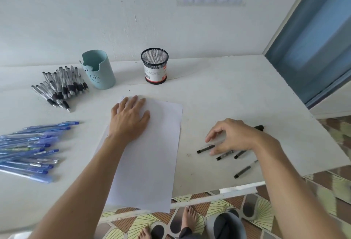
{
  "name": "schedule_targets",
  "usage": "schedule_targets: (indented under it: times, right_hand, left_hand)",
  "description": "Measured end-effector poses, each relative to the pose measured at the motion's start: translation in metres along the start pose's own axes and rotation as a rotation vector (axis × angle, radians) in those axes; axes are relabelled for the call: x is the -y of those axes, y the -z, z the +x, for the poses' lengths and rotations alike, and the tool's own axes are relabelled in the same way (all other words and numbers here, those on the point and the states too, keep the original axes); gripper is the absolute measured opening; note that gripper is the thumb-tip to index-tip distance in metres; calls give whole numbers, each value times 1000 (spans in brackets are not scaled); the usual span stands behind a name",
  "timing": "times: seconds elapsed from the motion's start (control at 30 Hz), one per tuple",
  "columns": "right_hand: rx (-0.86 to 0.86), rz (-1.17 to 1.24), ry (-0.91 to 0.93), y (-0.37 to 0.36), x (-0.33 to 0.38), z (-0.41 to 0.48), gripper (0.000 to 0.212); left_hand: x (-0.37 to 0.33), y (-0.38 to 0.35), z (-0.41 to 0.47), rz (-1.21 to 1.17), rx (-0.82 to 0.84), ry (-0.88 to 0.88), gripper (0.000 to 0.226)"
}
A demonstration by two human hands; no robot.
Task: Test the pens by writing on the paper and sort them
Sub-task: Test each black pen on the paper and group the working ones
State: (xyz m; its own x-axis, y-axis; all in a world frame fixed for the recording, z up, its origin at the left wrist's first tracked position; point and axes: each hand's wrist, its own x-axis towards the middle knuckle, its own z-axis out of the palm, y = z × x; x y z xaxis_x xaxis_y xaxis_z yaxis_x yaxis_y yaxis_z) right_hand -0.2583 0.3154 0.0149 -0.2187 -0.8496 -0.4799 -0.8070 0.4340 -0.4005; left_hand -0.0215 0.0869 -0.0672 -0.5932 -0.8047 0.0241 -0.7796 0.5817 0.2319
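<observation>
A white sheet of paper (152, 153) lies in the middle of the white table (218, 96). My left hand (129, 119) presses flat on its upper left corner, fingers straight. My right hand (233, 137) hovers over several dark pens (206, 149) lying at the right, its fingers spread and bent just above them, holding nothing. A heap of blue pens (30, 149) lies at the left edge. Several clear pens with black grips (60, 84) are piled at the back left.
A teal cup-shaped holder (99, 70) and a black mesh holder (155, 65) stand at the back near the wall. The table's front edge runs just below the paper, with tiled floor and bare feet (188, 218) under it. A blue door frame (313, 45) is at the right.
</observation>
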Motion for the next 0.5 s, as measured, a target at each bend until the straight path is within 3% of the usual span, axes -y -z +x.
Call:
schedule_targets:
  times: [0.2,0.5]
  right_hand:
    - [-124,50,107,-15,8,6,16]
    - [-465,348,298,-15,68,41,16]
  left_hand:
    - [0,0,1,-18,-17,2,52]
    - [2,0,-1,-60,-13,-5,55]
